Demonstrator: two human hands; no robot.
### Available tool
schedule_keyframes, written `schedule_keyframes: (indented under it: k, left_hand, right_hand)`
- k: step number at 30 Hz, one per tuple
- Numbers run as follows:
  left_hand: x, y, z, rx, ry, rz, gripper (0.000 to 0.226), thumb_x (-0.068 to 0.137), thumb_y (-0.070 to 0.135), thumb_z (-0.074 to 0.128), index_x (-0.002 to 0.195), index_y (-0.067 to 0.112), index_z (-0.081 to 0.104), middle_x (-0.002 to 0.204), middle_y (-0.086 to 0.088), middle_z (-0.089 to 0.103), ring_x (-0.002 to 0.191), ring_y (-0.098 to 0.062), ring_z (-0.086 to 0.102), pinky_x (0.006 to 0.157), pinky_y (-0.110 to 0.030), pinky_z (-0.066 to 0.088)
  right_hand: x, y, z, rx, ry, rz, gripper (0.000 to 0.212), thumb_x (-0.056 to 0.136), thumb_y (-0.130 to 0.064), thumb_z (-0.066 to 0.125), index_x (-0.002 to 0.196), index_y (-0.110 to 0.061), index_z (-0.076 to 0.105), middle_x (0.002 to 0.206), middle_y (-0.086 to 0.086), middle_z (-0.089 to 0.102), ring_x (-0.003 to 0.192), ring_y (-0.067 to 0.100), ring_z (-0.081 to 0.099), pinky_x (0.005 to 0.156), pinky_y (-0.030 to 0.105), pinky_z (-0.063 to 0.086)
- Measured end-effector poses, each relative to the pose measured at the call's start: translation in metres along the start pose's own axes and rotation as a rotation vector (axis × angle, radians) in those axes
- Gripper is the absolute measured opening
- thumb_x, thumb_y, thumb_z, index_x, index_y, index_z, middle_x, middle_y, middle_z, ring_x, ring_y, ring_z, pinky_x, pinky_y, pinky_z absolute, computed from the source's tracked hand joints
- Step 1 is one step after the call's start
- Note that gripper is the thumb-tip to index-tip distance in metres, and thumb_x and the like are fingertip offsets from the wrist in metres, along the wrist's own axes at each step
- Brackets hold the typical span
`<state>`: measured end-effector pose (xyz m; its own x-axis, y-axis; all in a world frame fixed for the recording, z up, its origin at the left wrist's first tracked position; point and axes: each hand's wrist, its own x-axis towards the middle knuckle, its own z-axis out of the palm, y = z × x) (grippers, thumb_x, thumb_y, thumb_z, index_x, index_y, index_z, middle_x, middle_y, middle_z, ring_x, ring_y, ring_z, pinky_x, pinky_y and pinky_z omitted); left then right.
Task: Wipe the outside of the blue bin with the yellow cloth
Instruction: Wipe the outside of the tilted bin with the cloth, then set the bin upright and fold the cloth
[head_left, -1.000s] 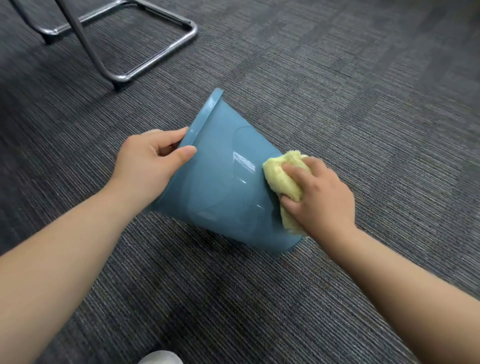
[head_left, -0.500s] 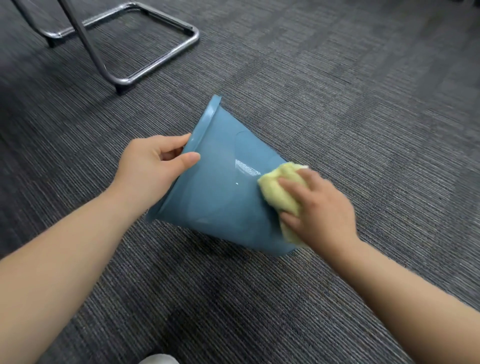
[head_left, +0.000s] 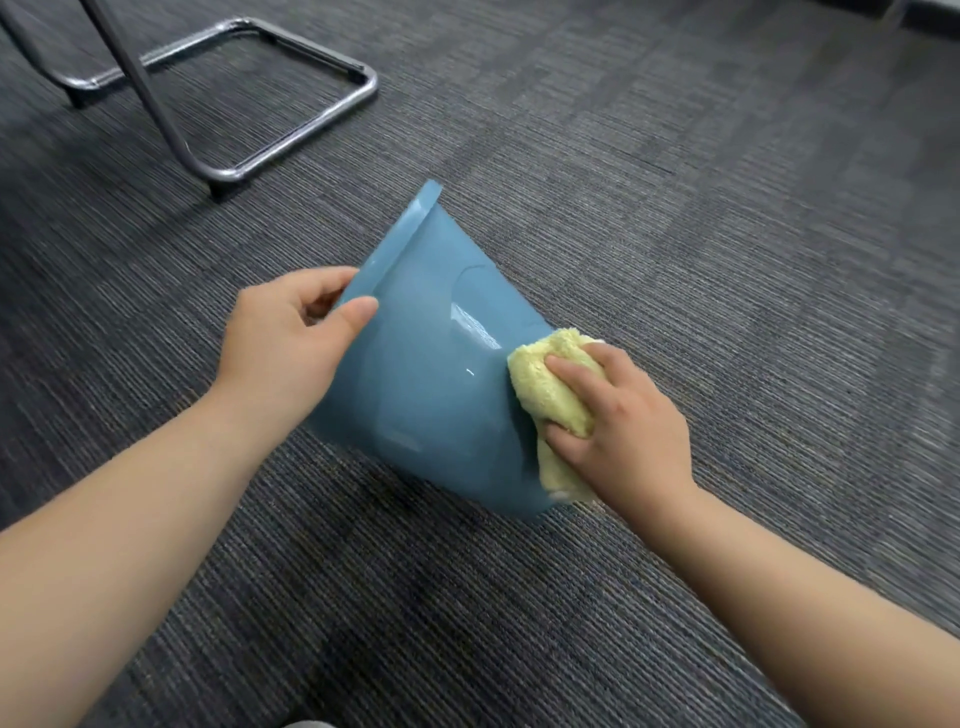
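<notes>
The blue bin lies tipped on the grey carpet floor, rim up and to the left, base down to the right. The left hand grips the rim as before, thumb flat on the outer wall and fingers curled over the edge. The right hand holds the bunched yellow cloth, fingers curled round it, pressing it to the wall at the base end. Since a second ago the cloth has slid lower, now below the glint. A metal chair frame stands behind.
</notes>
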<state>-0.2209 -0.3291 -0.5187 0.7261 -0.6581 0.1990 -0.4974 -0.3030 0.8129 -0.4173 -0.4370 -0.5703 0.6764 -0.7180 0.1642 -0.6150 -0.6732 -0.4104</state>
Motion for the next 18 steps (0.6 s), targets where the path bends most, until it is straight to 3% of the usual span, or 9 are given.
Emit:
schedule_keyframes:
  k: [2, 4, 6, 8, 10, 13, 16, 18]
  left_hand:
    - [0.012, 0.003, -0.005, 0.048, 0.066, 0.062, 0.026, 0.077, 0.018, 0.062, 0.102, 0.024, 0.061, 0.073, 0.017, 0.055, 0.055, 0.022, 0.048, 0.059, 0.002, 0.035]
    - [0.024, 0.007, -0.012, 0.091, 0.137, 0.101, 0.028, 0.074, 0.024, 0.06, 0.102, 0.019, 0.064, 0.079, 0.007, 0.059, 0.058, 0.018, 0.05, 0.064, -0.006, 0.039]
    - [0.031, 0.009, -0.015, 0.12, 0.204, 0.124, 0.031, 0.074, 0.026, 0.056, 0.102, 0.014, 0.064, 0.088, 0.001, 0.059, 0.067, 0.004, 0.053, 0.075, -0.02, 0.042]
    - [0.03, 0.009, -0.013, 0.151, 0.22, 0.173, 0.031, 0.075, 0.022, 0.056, 0.102, 0.01, 0.063, 0.09, -0.001, 0.056, 0.076, -0.01, 0.053, 0.08, -0.021, 0.04]
    - [0.023, 0.006, -0.006, 0.213, 0.162, 0.253, 0.028, 0.075, 0.016, 0.058, 0.1, 0.005, 0.063, 0.09, -0.007, 0.059, 0.081, -0.014, 0.052, 0.078, -0.016, 0.036]
    - [0.012, -0.002, 0.007, 0.327, 0.036, 0.319, 0.021, 0.073, 0.007, 0.062, 0.094, 0.001, 0.064, 0.091, -0.021, 0.065, 0.084, -0.025, 0.055, 0.077, -0.02, 0.034]
    - [0.001, -0.013, 0.014, 0.408, -0.067, 0.302, 0.02, 0.073, 0.005, 0.063, 0.092, -0.001, 0.065, 0.092, -0.023, 0.067, 0.089, -0.038, 0.061, 0.081, -0.029, 0.036]
    - [-0.009, -0.017, 0.019, 0.441, -0.146, 0.337, 0.022, 0.07, 0.008, 0.061, 0.089, -0.002, 0.066, 0.088, -0.022, 0.068, 0.086, -0.034, 0.062, 0.079, -0.029, 0.035]
  right_hand:
    - [0.003, 0.001, -0.002, 0.015, 0.022, -0.004, 0.052, 0.063, -0.022, 0.075, 0.113, -0.022, 0.06, 0.123, 0.012, 0.056, 0.093, 0.036, 0.058, 0.069, 0.038, 0.048]
    - [0.006, 0.007, -0.007, 0.025, 0.048, 0.016, 0.052, 0.063, -0.019, 0.075, 0.112, -0.02, 0.06, 0.122, 0.014, 0.057, 0.092, 0.037, 0.059, 0.068, 0.039, 0.048]
    - [0.007, 0.017, -0.012, 0.039, 0.077, 0.08, 0.051, 0.065, -0.02, 0.073, 0.114, -0.02, 0.059, 0.124, 0.013, 0.055, 0.096, 0.036, 0.058, 0.068, 0.039, 0.047]
    - [0.005, 0.028, -0.015, 0.065, 0.092, 0.151, 0.049, 0.068, -0.022, 0.071, 0.115, -0.023, 0.058, 0.128, 0.01, 0.052, 0.101, 0.034, 0.056, 0.069, 0.037, 0.045]
    - [0.003, 0.037, -0.016, 0.098, 0.097, 0.195, 0.049, 0.07, -0.024, 0.069, 0.117, -0.024, 0.056, 0.13, 0.006, 0.049, 0.105, 0.029, 0.054, 0.069, 0.032, 0.039]
    - [0.0, 0.046, -0.02, 0.169, 0.122, 0.252, 0.049, 0.071, -0.022, 0.067, 0.118, -0.026, 0.054, 0.129, 0.004, 0.048, 0.108, 0.025, 0.051, 0.07, 0.028, 0.036]
    - [-0.002, 0.051, -0.025, 0.209, 0.15, 0.266, 0.049, 0.071, -0.018, 0.067, 0.118, -0.026, 0.055, 0.128, 0.005, 0.049, 0.107, 0.024, 0.051, 0.069, 0.027, 0.034]
    - [-0.004, 0.054, -0.027, 0.22, 0.152, 0.272, 0.049, 0.071, -0.018, 0.067, 0.117, -0.026, 0.055, 0.127, 0.005, 0.049, 0.106, 0.024, 0.051, 0.069, 0.027, 0.034]
